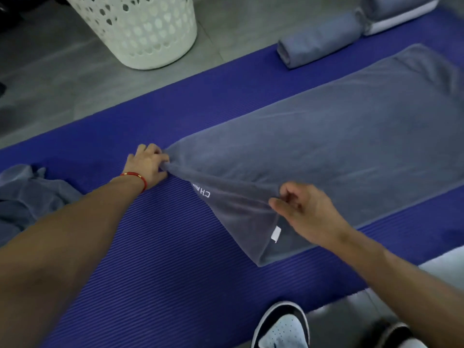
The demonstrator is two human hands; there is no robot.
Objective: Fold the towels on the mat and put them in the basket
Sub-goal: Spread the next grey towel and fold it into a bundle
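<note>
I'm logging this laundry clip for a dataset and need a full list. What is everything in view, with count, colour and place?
Spread towel: one, grey, flat on the mat, near end lifted.
Rolled towel: one, grey-blue, far end of mat.
Crumpled towel: one, grey-blue, left on mat.
Bundle: one, grey and white, top right; blurred.
Mat: one, blue, on grey floor.
Basket: one, white, perforated, on floor beyond mat.
Shoes: two, black and white, bottom edge.
Bracelet: one, red, left wrist.
Left hand: grips a towel corner.
Right hand: pinches the near edge.
</note>
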